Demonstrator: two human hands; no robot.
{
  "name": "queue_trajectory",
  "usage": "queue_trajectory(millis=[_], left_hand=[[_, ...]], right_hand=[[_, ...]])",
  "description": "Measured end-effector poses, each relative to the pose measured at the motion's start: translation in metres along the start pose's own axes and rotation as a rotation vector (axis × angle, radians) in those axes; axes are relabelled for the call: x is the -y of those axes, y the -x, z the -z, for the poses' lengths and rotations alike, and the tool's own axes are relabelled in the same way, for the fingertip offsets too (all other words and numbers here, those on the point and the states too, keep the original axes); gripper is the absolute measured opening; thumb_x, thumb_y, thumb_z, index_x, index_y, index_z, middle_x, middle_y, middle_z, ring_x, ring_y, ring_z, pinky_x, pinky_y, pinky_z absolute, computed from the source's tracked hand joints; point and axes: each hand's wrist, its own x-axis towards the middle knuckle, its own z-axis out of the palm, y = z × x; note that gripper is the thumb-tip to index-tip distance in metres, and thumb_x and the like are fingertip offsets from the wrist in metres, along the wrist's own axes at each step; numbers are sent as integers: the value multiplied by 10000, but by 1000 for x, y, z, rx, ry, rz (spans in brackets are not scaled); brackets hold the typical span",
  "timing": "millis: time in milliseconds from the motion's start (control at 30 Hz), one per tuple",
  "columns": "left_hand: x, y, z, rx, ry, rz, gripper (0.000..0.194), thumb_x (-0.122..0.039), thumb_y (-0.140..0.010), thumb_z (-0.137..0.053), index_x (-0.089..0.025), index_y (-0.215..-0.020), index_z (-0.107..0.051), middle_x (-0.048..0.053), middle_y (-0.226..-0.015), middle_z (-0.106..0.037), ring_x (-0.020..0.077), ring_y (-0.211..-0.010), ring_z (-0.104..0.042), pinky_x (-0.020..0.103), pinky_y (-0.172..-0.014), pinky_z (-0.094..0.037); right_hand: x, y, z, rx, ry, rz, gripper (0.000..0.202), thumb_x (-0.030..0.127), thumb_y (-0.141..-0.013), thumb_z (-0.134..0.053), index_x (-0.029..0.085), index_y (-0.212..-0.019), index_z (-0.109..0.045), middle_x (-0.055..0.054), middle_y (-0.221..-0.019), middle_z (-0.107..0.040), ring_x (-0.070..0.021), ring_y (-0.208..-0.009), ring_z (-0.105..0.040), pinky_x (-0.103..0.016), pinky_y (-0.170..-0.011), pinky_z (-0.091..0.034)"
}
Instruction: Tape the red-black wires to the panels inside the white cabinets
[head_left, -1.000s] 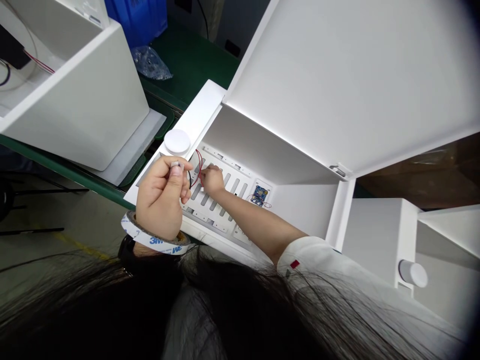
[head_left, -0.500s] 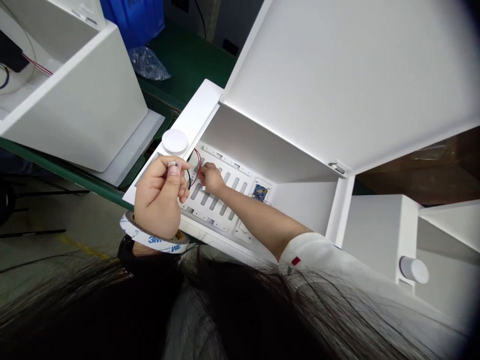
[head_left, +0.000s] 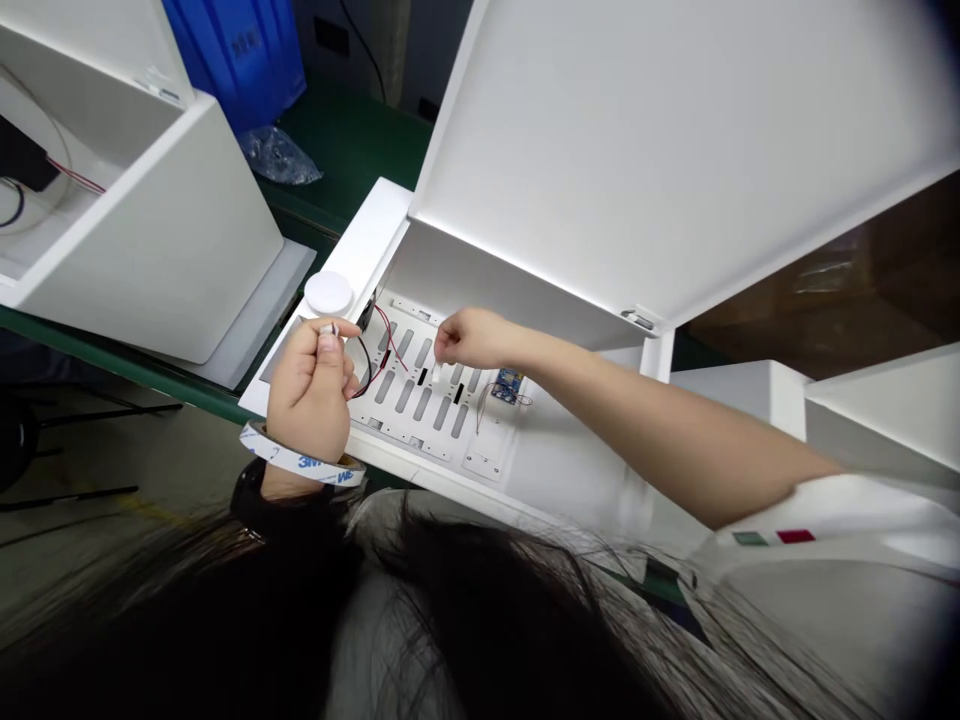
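My left hand [head_left: 311, 385] is closed, pinching a small whitish piece [head_left: 328, 330] between thumb and forefinger; its kind is too small to tell. Around that wrist hangs a tape roll [head_left: 300, 460] with white 3M-printed backing. My right hand [head_left: 472, 340] is inside an open white box, fingers pinched together just above a slotted white plate [head_left: 403, 398]. Something small and white shows below its fingertips, but whether they grip it is unclear. Red wires [head_left: 388, 330] and a black cable [head_left: 366, 365] lie by my left hand. A blue circuit board [head_left: 508, 386] is under my right wrist.
The box's raised lid [head_left: 637, 150] stands behind my right arm. A round white knob [head_left: 328, 292] sits on the box's left end. Another white box [head_left: 165, 240] is at left, near a blue bin [head_left: 236, 60] and a clear plastic bag [head_left: 279, 155].
My right hand has moved right and up, away from the red wires, which now lie loose on the slotted plate. My left hand keeps its pinch. The camera view has shifted slightly.
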Motion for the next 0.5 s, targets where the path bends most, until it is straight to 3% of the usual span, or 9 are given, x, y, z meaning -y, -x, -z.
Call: queue_trajectory(millis=[100, 233, 367, 500], left_hand=[[-3, 3, -2, 27, -175, -32, 281, -416, -943, -473, -191, -809, -574, -35, -570, -375, 98, -510, -388, 212, -480, -341], [-20, 14, -13, 179, -346, -7, 299, -404, -945, -468, -177, -808, -606, 11, -648, -556, 105, -577, -509, 212, -554, -431], [-32, 34, -30, 344, -280, 145, 349, -484, -913, -490, -175, -789, -598, 16, -587, -561, 131, -510, -525, 234, -474, -450], [-27, 55, -48, 380, -166, 321, 401, -573, -840, -571, -172, -860, -588, -40, -522, -427, 79, -418, -372, 183, -384, -293]], right_hand=[[31, 48, 14, -153, -307, 236, 49, 193, -741, -705, 147, -752, -692, 3, -663, -636, -100, -639, -587, -249, -640, -498], [60, 99, 2, -313, -508, 445, 80, 227, -793, -658, 149, -793, -677, 4, -718, -671, -89, -639, -604, -229, -633, -509], [61, 127, -16, -529, -400, 521, 119, 192, -849, -588, 182, -897, -697, -11, -803, -709, -114, -730, -646, -254, -723, -523], [42, 146, -25, -725, -187, 597, 160, 179, -865, -562, 197, -926, -709, -50, -897, -732, -159, -873, -657, -304, -858, -507]])
